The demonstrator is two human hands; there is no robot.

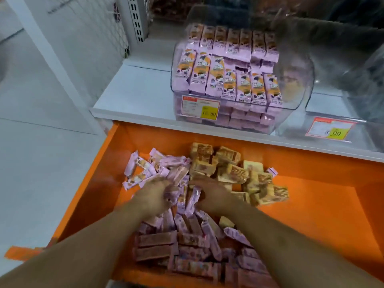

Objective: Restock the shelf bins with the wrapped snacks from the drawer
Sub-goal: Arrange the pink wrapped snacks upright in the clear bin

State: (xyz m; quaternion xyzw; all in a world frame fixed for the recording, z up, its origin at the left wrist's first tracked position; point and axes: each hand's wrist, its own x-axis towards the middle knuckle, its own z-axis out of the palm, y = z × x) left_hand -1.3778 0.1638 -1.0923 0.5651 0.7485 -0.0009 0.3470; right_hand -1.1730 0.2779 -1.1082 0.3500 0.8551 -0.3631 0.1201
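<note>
A white shelf (133,94) is carrying a clear bin (239,113) of pink wrapped snacks (228,80), a second clear bin (342,129) sitting just beside it, its blurred contents perhaps dark. Below, an orange drawer (311,215) is holding loose snack packets (197,235).

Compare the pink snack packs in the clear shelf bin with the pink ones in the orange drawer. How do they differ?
The bin packs stand upright in neat rows; the drawer packs lie jumbled in a loose heap. The bin packs sit untouched, while the left hand and right hand dig into the drawer packs. Both are pink-wrapped.
</note>
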